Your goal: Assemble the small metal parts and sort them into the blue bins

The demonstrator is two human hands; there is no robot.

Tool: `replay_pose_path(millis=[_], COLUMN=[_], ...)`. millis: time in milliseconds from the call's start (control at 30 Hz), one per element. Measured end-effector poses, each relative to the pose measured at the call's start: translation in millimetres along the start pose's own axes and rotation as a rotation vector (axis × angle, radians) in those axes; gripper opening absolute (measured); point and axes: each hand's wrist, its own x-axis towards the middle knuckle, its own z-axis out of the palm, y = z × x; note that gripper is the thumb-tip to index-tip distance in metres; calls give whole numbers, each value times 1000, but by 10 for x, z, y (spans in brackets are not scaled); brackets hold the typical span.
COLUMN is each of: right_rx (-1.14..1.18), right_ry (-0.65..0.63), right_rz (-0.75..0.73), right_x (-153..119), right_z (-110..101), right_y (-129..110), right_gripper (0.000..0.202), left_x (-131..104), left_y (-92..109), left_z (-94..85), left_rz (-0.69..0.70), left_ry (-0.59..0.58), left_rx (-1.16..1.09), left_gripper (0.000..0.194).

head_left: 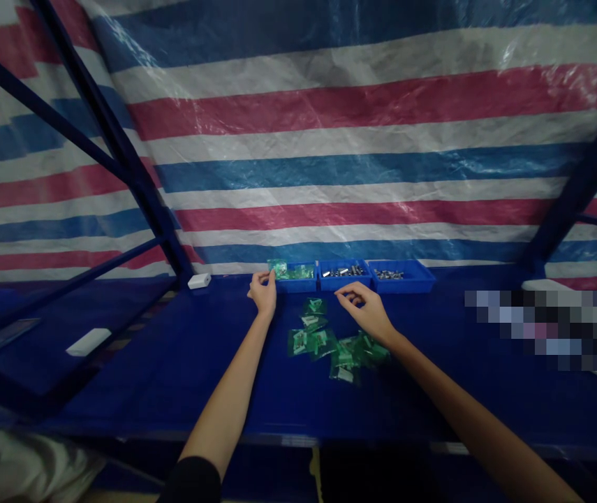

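My left hand (263, 292) pinches a small green bag (278, 268) at the left end of the left blue bin (298, 285), which holds more green bags. My right hand (362, 307) hovers in front of the middle blue bin (344, 282), thumb and fingertips brought together; whether something small is between them cannot be made out. Metal parts lie in the middle bin and in the right blue bin (408, 285). Several green bags with pale pieces inside (320, 342) are spread on the blue table between my forearms, some partly under my right hand and wrist.
The blue table (183, 391) runs to a near edge below my forearms. A white box (200, 281) stands at the back left, another white object (89, 342) further left. Blue frame posts rise at both sides before a striped sheet. A pale device and blurred-out area are at right.
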Motion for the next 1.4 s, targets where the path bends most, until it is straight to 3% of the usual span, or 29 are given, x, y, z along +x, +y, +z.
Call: replay_pose_path(millis=[333,533,800,1000,1200,1300,1400], right_rx=[-5,-8,-6,-8,-11,-19,-27], right_ry=[0,2,5,9,10,-2,1], right_rz=[-10,-12,-11,-14,-21,-10,3], right_x=[1,0,4,9,6,5,11], right_z=[6,6,5,5,4,0,-4], right_y=[25,23,27,26,16,-4,-11], right_gripper=[15,16,17,17,17,16,16], left_x=[-8,-59,-152,-188,-294,-419,-570], left_y=[-34,-1,128,150,340,496,576], left_z=[-2,-54,-71,-56,-91,-89,-74], left_rz=[37,203,358,495,591,693,646], left_ry=[-52,-94,-126,-357,-303,-460,-621], left_rx=[31,199,539,637,595,569,687], left_gripper=[20,17,29,30,30,32,44])
